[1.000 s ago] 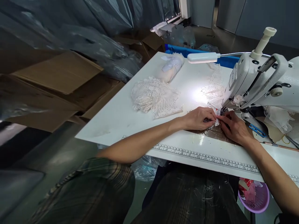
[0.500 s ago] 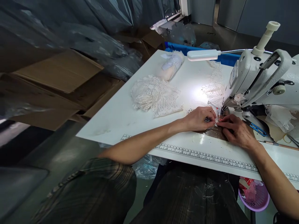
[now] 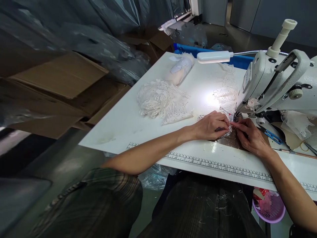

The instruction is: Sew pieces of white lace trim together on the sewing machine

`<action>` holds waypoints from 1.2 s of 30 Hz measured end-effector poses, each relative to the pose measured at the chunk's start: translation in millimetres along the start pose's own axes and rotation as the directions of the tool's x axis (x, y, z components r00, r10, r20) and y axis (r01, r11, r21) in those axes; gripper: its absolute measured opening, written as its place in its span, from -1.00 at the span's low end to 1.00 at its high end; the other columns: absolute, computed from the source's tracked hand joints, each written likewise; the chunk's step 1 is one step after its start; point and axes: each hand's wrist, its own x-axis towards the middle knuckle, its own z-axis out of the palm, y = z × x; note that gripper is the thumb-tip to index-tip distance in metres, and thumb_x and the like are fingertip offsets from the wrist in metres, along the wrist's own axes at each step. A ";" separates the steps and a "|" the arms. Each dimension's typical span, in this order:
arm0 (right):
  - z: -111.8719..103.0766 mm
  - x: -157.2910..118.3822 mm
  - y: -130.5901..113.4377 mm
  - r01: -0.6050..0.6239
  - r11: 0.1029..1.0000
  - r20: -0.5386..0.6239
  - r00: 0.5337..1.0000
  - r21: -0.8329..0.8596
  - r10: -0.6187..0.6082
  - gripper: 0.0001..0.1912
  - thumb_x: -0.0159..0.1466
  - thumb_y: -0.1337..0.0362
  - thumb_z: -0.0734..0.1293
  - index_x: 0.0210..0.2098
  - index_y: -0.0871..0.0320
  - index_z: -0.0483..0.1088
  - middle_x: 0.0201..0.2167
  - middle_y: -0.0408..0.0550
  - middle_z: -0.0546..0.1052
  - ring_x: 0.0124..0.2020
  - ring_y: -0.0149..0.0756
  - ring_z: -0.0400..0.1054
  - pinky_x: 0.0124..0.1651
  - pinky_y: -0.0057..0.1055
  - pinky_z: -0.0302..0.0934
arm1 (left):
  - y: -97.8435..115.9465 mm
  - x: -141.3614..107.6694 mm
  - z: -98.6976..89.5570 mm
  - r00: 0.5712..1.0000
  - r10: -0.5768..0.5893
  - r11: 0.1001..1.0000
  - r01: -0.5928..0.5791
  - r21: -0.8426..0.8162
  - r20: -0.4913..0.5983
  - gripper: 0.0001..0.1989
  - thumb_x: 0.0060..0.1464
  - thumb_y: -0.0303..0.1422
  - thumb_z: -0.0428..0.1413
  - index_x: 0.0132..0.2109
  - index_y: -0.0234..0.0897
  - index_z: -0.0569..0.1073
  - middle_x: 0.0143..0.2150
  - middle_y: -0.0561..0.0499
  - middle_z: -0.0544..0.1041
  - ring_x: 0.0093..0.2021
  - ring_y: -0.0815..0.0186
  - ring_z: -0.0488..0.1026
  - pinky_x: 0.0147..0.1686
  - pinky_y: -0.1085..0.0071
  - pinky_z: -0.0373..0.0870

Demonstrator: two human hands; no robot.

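Note:
At the front of the white sewing machine [image 3: 262,82], my left hand [image 3: 212,126] is closed, its fingers pinched on white lace [image 3: 226,99] that runs back past the needle area. Beside it, my right hand [image 3: 254,137] has its thumb and index finger together at the lace's edge, just before the presser foot [image 3: 236,116]. The fingertips of both hands almost meet, and they cover most of the piece between them. Under the hands lies a brown, shiny plate [image 3: 229,140].
A heap of white lace [image 3: 162,100] and a wrapped roll [image 3: 182,67] lie on the white table [image 3: 119,124]. Blue thread snips [image 3: 272,135] rest right of my right hand. A lamp [image 3: 215,57] hangs above. Cardboard boxes [image 3: 59,76] stand left; a purple basket [image 3: 273,215] sits below.
Both hands have shifted slightly toward the presser foot, the right fingertips moving a little up and away from me. The lace between them is now more covered. The whole view has shifted slightly.

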 end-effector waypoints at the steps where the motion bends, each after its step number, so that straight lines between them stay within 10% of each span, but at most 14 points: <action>1: 2.0 0.0 -0.1 0.017 0.999 0.003 1.000 -0.026 -0.017 -0.60 0.34 0.34 0.15 0.07 0.09 0.47 -0.10 0.10 0.46 -0.18 -0.22 0.41 -0.11 -0.19 0.41 | -0.6 -0.2 -0.2 0.999 0.026 0.999 -0.027 0.035 0.025 -0.81 0.25 -0.38 0.07 -0.30 -0.23 0.55 -0.24 0.00 0.60 -0.24 0.34 0.50 -0.15 0.30 0.38; 17: 2.3 0.0 -2.0 0.035 0.996 0.051 0.998 -0.079 -0.031 -0.59 0.30 0.38 0.16 0.01 0.09 0.53 -0.14 0.09 0.45 -0.21 -0.23 0.40 -0.12 -0.19 0.41 | -6.3 -2.2 1.4 0.978 0.148 0.958 -0.178 0.226 0.144 -0.72 0.34 -0.41 -0.05 -0.25 -0.21 0.54 -0.23 0.00 0.61 -0.22 0.37 0.51 0.14 0.20 0.34; 27: -6.2 -1.6 -1.2 -0.190 0.982 -0.017 0.982 0.001 0.190 -0.64 0.30 0.32 0.20 -0.04 0.10 0.56 -0.28 0.02 0.58 -0.31 -0.24 0.46 -0.26 -0.30 0.40 | -6.3 -3.9 3.0 0.979 0.166 0.955 -0.189 0.229 0.119 -0.78 0.31 -0.44 0.01 -0.23 -0.23 0.54 -0.20 -0.01 0.61 -0.23 0.38 0.51 0.11 0.23 0.40; 36: -6.4 -3.3 -8.1 0.060 0.998 0.064 0.996 -0.007 -0.060 -0.64 0.31 0.36 0.20 -0.04 0.04 0.57 -0.19 0.03 0.52 -0.23 -0.29 0.43 -0.17 -0.29 0.39 | -8.9 -5.2 5.8 0.977 0.204 0.944 -0.215 0.251 0.067 -0.78 0.32 -0.43 0.00 -0.22 -0.22 0.54 -0.23 0.01 0.62 -0.22 0.39 0.53 0.13 0.28 0.38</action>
